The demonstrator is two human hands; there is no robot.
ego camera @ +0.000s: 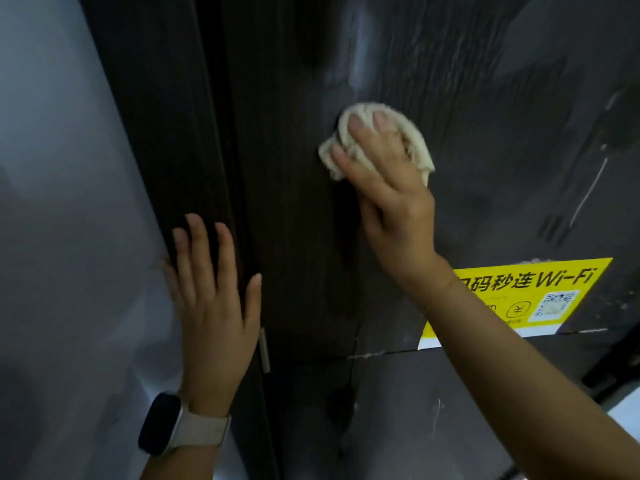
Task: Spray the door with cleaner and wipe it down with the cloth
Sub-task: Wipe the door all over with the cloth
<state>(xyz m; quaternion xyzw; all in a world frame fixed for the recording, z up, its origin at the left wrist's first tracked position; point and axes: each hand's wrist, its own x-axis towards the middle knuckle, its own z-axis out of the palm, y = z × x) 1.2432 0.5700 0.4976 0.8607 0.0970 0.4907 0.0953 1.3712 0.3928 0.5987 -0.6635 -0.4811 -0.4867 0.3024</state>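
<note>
Head view: right hand point(388, 199) presses cloth point(417, 143) against door point(485, 98).

Cloth point(377, 140) on door point(485, 98), above sticker point(519, 299).

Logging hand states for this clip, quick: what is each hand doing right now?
Left hand: open, fingers straight, flat against the door frame, holding nothing.
Right hand: fingers curled on the cloth, pressing it to the door.
</note>
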